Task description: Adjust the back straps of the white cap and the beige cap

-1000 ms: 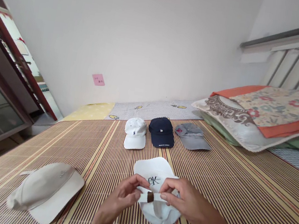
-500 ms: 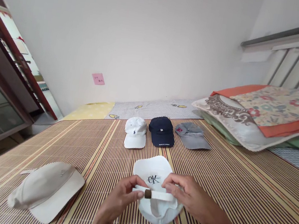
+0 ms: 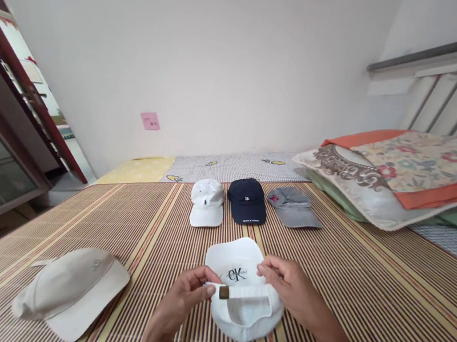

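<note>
A white cap with black "CK" lettering [image 3: 248, 319] lies on the striped mat, its brim pointing away and its back strap facing me. My left hand [image 3: 186, 297] pinches the left end of the strap, beside the brown buckle [image 3: 224, 292]. My right hand [image 3: 286, 284] is at the cap's right side above the strap, thumb and fingertips pressed together; whether they grip any of the cap is too small to tell. The strap opening shows between the hands.
A beige cap [image 3: 71, 285] lies at the left. Farther back stand a white cap [image 3: 207, 202], a navy cap [image 3: 247, 200] and a grey cap [image 3: 293, 207] in a row on the mat [image 3: 143, 273]. A pillow [image 3: 356, 185] lies at the right rear.
My right hand has moved slightly up and away from the strap's right part. My left hand and the buckle have shifted slightly left and up.
</note>
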`<state>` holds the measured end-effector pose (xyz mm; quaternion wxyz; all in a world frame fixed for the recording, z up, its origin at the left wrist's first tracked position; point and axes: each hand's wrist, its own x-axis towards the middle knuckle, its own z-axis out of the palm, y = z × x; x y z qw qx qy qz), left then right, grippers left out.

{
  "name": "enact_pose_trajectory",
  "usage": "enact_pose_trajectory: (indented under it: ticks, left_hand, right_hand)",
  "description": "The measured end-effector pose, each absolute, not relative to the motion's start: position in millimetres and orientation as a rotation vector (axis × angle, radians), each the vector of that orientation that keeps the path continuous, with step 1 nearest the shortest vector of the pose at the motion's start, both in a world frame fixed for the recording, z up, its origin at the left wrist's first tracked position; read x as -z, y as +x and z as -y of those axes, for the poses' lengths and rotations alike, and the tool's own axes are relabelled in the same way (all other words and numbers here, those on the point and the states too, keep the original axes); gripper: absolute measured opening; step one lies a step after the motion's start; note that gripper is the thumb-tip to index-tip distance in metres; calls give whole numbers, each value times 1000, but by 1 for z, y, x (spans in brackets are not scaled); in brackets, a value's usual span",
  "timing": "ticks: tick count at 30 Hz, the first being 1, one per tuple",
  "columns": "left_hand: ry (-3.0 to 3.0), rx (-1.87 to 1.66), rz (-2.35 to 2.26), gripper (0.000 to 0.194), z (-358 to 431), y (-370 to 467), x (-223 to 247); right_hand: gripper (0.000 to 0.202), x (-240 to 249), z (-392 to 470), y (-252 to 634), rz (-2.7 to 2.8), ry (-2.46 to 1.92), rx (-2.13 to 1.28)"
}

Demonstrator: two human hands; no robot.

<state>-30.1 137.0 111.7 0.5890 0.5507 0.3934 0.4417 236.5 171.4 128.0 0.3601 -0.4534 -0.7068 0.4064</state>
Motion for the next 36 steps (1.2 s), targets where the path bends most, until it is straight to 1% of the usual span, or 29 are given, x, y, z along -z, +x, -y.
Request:
enact_pose_trajectory:
  ticks: [3, 7, 11, 13, 20, 25, 36]
  left_hand:
    - [1285, -1029, -905, 30, -138, -30, -108]
    - [1290, -1037, -897, 30, -138, -30, -106]
    - [1301, -1041, -896, 29, -137, -29, -107]
    - [1321, -1038, -901, 32, -137, -28, -110]
    - [1317, -939, -938, 43, -135, -23, -120]
    - [1299, -940, -963, 41, -134, -22, -121]
    - [1331, -986, -982, 38, -136, -19, -119]
  right_hand:
    - [36, -136, -166, 236, 1850, -1161, -1074]
    - [28, -149, -156, 237, 1962, -1153, -1077]
    - [20, -147, -155, 237, 1986, -1168, -1127]
    - [19, -144, -156, 237, 1976, -1159, -1143]
    - [21, -138, -157, 236, 1941, -1119, -1201]
    - [23, -139, -157, 237, 1949, -1121, -1234]
    - [17, -144, -154, 241, 2046, -1162, -1220]
